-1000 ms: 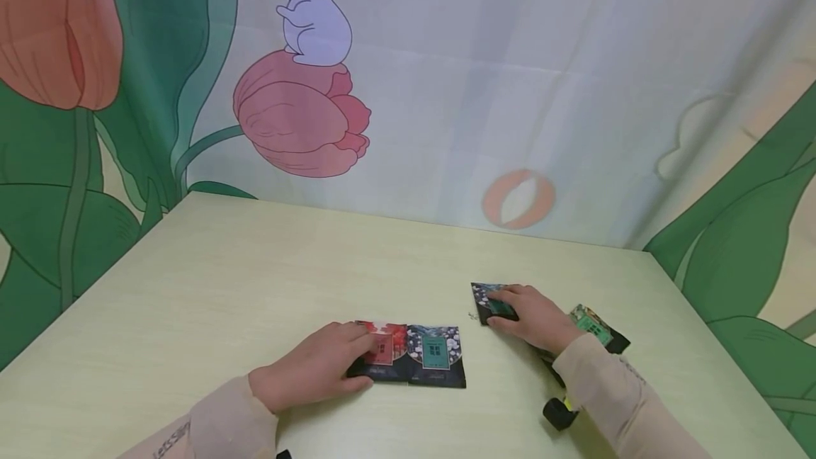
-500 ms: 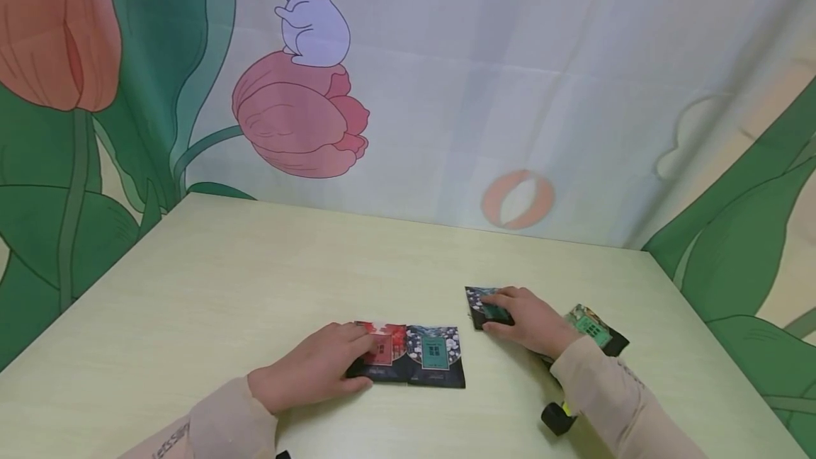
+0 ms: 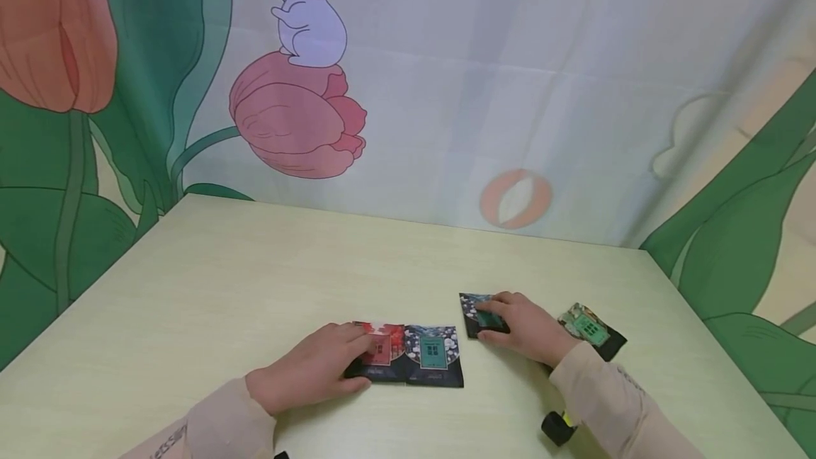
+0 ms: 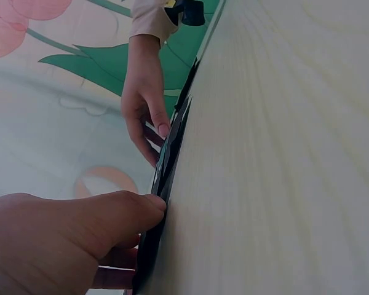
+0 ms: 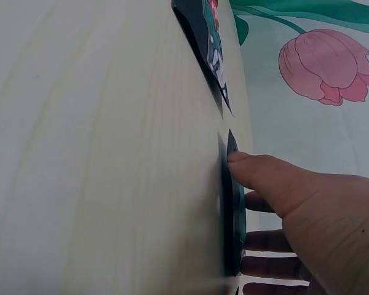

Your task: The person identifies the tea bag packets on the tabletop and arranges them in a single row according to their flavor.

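My left hand point(image 3: 314, 365) rests on a flat red-and-black sachet point(image 3: 387, 367), fingers over its left part and thumb at its near edge. Right beside it lies a sachet with white blossoms and a teal label point(image 3: 434, 353). My right hand point(image 3: 525, 328) holds another blossom-and-teal sachet point(image 3: 469, 316) farther back and to the right. Its fingertips lie on top and the thumb sits along the near edge. In the right wrist view this dark sachet point(image 5: 234, 209) lies close over the table under thumb and fingers, which cover much of its face.
A green-and-black sachet point(image 3: 589, 330) lies askew beyond my right wrist, partly behind the sleeve. A black piece point(image 3: 557, 427) with yellow sits at the right wrist. The pale table point(image 3: 287, 261) ends at a printed curtain point(image 3: 433, 91).
My right hand has slid its sachet left and a little nearer, toward the paired sachets, uncovering more of the green one. The left hand has stayed on the red sachet.
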Demonstrator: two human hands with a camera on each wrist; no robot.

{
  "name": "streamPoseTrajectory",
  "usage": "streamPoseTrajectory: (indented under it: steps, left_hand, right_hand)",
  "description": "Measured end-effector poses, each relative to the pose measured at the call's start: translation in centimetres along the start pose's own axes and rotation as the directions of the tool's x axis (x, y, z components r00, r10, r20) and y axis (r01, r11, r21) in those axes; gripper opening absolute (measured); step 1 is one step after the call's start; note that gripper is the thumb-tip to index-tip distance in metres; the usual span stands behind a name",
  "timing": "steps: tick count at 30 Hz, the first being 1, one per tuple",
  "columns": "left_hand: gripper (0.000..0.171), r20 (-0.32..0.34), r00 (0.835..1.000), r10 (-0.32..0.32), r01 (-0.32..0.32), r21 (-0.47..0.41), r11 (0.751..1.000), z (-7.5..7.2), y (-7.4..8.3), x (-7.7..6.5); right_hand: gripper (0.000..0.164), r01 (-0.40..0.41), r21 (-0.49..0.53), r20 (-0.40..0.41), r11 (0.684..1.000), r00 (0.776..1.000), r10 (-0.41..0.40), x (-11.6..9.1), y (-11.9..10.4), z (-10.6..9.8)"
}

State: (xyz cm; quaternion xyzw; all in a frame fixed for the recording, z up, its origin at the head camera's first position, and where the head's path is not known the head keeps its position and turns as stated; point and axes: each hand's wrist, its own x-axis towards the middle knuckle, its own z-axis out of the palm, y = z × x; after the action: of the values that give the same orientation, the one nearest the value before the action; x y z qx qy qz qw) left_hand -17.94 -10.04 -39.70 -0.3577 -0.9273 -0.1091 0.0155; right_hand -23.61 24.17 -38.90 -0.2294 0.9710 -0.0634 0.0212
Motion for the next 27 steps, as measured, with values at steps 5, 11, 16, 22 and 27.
streamPoseTrajectory:
  steps: [5, 11, 16, 22, 27]
  left_hand:
    - [0.044, -0.013, 1.0, 0.009, -0.009, 0.006, 1.0, 0.0, 0.0, 0.0]
    - [0.044, -0.014, 1.0, 0.014, -0.014, 0.003, 1.0, 0.2, -0.1, 0.1]
    - [0.044, -0.021, 1.0, 0.015, -0.015, 0.007, 1.0, 0.3, -0.2, 0.1]
    - [0.041, -0.027, 1.0, 0.015, -0.015, 0.017, 1.0, 0.3, -0.1, 0.1]
    - [0.04, -0.023, 1.0, 0.01, -0.01, 0.014, 1.0, 0.2, 0.0, 0.1]
  right_hand:
    - [0.054, 0.005, -0.001, 0.016, 1.0, 1.0, -0.005, -0.3, -0.4, -0.2]
    - [0.055, -0.014, -0.018, 0.041, 1.0, 0.999, 0.015, -0.7, -0.9, -0.2]
    - [0.055, -0.013, -0.041, 0.025, 0.999, 1.0, 0.014, -1.0, -1.3, 0.0]
    - [0.054, -0.016, -0.064, 0.028, 0.998, 0.999, 0.018, -1.5, -1.7, 0.1]
    - [0.055, -0.025, -0.071, 0.035, 0.997, 0.999, 0.027, -2.0, -1.9, 0.1]
